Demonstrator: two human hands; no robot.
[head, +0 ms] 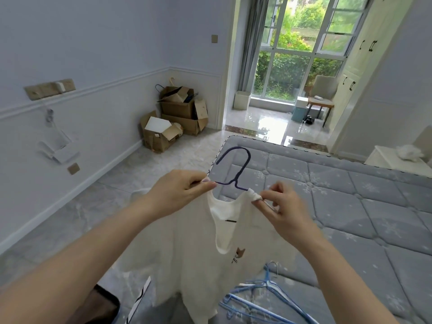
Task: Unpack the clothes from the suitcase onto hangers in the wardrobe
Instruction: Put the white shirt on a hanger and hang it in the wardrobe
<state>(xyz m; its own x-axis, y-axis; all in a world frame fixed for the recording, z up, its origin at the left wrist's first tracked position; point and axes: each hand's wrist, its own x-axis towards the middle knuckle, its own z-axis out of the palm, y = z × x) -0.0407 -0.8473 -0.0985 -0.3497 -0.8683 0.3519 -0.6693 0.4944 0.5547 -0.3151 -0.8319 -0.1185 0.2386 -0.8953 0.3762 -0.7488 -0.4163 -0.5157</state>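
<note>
Nearest us, spare blue hangers (259,298) lie on the mattress (364,206). Above them we hold the white tank top (217,249) in mid-air btwn both hands. Left hand (182,195) pinches the purple hanger (233,169) arm; right hand (282,209) pinches the bunched strap. Risk, imo: left strap isn't seated, so top may slide off. Hanger's bar runs left-right, hook pointing up & away.

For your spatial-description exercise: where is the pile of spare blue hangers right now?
In the head view, the blue hangers lie at lower right on the mattress, just below the white top.
</note>
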